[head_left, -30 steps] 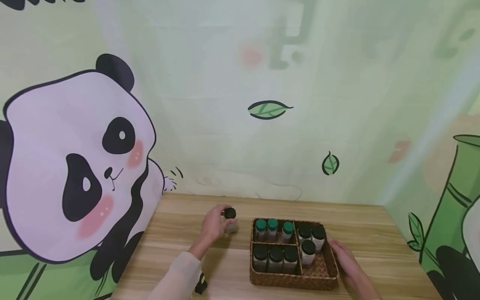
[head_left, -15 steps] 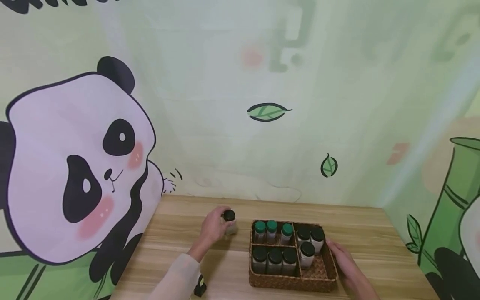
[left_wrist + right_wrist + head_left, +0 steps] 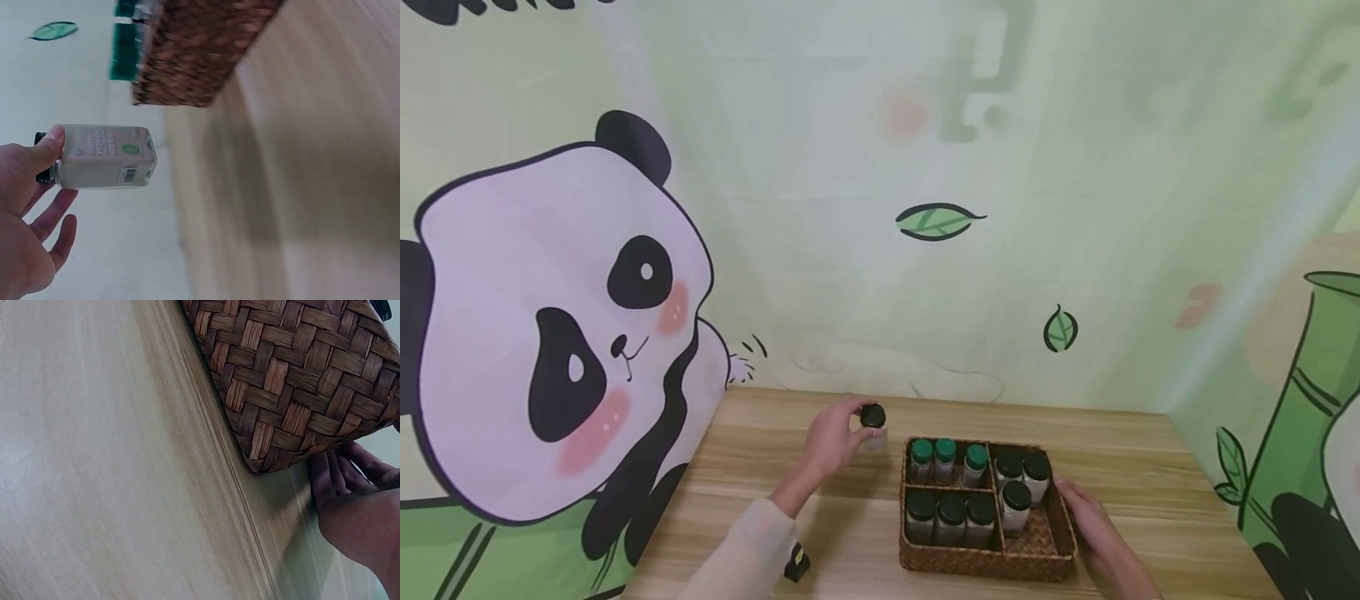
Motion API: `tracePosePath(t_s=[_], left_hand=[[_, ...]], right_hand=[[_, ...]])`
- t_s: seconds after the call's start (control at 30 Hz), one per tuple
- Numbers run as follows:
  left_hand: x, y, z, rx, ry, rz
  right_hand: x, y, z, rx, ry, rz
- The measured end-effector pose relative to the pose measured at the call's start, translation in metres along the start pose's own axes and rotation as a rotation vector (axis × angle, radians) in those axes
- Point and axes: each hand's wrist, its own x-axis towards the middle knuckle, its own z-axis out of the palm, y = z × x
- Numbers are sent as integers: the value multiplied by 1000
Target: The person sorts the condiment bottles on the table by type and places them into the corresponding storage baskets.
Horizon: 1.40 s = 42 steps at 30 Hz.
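Observation:
My left hand (image 3: pixel 829 437) pinches a square glass spice jar (image 3: pixel 106 156) near its black cap, left of the basket. In the left wrist view its label reads white pepper, and the jar is off the table. A woven brown basket (image 3: pixel 985 563) with compartments stands on the table. My right hand (image 3: pixel 1090 515) touches the basket's right side with its fingers, seen also against the weave in the right wrist view. Green-capped jars (image 3: pixel 945 458) fill the back left compartment, black-capped jars (image 3: pixel 951 521) the front left. Black-capped jars (image 3: pixel 1016 507) stand in the right one, with bare weave at its front.
A small black object with a yellow mark (image 3: pixel 797 563) lies on the wooden table (image 3: pixel 1157 483) near my left sleeve (image 3: pixel 741 550). Behind the table hangs a backdrop (image 3: pixel 820 208) printed with pandas, leaves and bamboo.
My left hand has raised the spice jar and carried it a little to the right, toward the basket. The right hand and the basket have stayed in place.

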Motion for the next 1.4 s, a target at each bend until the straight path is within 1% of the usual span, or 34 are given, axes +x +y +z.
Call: tracePosePath(t_s=[0.13,0.27,0.37,0.47,0.67,0.8,1.07,1.2,1.4], left_hand=[[4,23,-12,-12,1,59],[5,53,-19,-33,-8,139],[5,72,-19,-49,-25,181],[5,90,-17,-64,-45,206],[6,119,-11,-105,-96,256],[5,134,-2,-138,-123,286],[6,165,23,-186,-186,314],[5,175,39,-210,-206,302],[7,184,65,-254,-205,264]], right_hand=[[-1,0,0,23,0,-7],[0,0,0,-10,-3,-5],[3,1,0,-43,0,-5],[4,1,0,-35,-3,-8],[3,1,1,-55,-3,-20],[2,1,1,-63,0,-24],[2,1,1,-33,12,-27],[1,3,1,-5,15,-30],[0,3,1,32,24,-33]])
